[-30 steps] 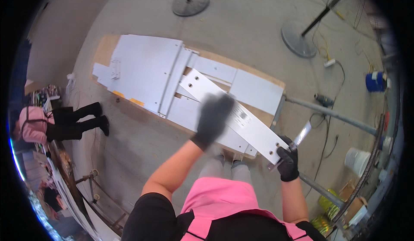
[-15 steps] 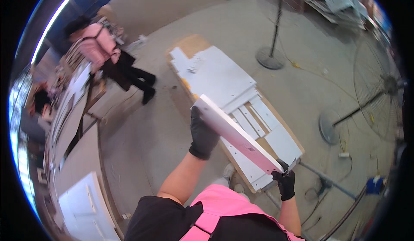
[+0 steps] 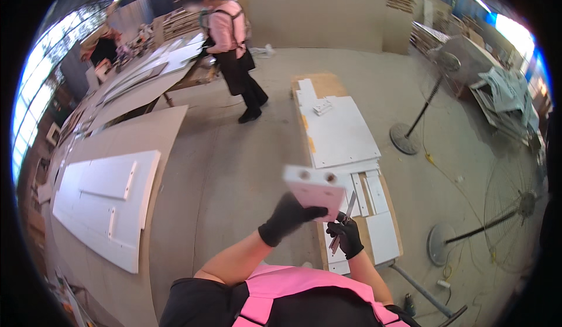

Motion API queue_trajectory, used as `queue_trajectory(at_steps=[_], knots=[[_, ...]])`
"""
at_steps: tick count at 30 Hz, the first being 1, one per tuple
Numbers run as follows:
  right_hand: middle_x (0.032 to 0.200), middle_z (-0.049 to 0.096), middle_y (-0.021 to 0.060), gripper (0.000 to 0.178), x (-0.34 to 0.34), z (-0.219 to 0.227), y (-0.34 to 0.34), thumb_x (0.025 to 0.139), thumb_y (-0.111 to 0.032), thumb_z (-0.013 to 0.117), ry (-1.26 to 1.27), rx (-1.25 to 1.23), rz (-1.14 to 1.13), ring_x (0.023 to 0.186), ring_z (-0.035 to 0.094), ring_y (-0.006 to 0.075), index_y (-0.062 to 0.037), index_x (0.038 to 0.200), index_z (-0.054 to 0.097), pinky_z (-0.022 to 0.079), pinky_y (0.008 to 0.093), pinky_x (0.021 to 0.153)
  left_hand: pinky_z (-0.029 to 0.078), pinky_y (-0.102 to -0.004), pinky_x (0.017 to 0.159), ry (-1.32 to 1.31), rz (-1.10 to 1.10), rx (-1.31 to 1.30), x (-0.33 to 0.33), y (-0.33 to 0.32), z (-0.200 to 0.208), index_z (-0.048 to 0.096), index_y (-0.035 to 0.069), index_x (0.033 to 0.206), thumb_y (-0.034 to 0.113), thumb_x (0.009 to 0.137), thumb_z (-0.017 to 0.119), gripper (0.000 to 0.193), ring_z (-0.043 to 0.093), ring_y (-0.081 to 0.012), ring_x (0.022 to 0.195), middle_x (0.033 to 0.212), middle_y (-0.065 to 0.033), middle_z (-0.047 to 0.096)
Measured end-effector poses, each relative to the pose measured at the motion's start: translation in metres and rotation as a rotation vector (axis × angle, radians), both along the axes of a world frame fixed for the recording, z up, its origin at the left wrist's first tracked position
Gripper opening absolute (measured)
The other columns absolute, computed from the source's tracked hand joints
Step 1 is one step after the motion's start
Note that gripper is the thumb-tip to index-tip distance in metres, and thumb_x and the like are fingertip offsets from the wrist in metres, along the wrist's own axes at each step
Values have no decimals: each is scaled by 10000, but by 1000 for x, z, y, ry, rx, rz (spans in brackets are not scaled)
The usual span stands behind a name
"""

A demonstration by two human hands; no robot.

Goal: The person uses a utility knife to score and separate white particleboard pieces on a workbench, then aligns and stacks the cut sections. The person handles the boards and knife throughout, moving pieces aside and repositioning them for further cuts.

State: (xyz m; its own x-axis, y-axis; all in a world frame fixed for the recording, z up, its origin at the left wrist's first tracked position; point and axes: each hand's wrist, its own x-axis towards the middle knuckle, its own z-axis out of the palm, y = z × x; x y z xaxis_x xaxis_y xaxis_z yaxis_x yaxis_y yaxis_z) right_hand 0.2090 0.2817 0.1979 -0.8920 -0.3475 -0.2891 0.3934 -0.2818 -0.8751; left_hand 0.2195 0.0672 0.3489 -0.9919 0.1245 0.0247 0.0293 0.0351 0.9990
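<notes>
My left hand [image 3: 291, 217], in a black glove, grips a white board [image 3: 319, 194] by its side, thumb across its face. The board is now seen nearly end-on, tilted, with two round holes in its near-top end. Just to its right, my gloved right hand [image 3: 346, 237] is closed around a slim metal tool [image 3: 351, 204]. A narrow bladelike part sticks up beside the board and another end shows below the fingers; its exact kind cannot be made out. The right fingers are close to the board's lower edge, and whether they touch it is unclear.
A low bench [image 3: 328, 84] ahead bears white panels [image 3: 345, 134] and strips. On the left, a long table [image 3: 170, 134] carries a white panel assembly [image 3: 108, 195]. A co-worker [image 3: 231, 40] stands at its far end. Two stand fans [image 3: 404, 138] [image 3: 442, 244] and a cable are at right.
The board has swung from lying across between both hands to pointing away, end-on, in my left hand. My right hand has let go of its end. The view has turned left and upward.
</notes>
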Motion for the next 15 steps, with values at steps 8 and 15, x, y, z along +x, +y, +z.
queue_trajectory(at_steps=[8, 15], knots=[[928, 671, 8, 399, 24, 93, -134, 868, -99, 664, 211, 17, 466, 624, 524, 67, -1, 1249, 600, 427, 221, 578, 467, -291, 699, 328, 777, 175, 58, -147, 44, 622, -3, 991, 315, 954, 585, 323, 558, -112, 761, 839, -29, 629], [713, 562, -40, 237, 96, 137, -310, 844, -94, 666, 384, 117, 640, 578, 459, 38, -4, 1062, 680, 372, 223, 513, 449, -387, 861, 418, 1105, -304, 149, -282, 27, 551, -19, 1116, 338, 998, 489, 381, 576, -225, 939, 975, -155, 617]])
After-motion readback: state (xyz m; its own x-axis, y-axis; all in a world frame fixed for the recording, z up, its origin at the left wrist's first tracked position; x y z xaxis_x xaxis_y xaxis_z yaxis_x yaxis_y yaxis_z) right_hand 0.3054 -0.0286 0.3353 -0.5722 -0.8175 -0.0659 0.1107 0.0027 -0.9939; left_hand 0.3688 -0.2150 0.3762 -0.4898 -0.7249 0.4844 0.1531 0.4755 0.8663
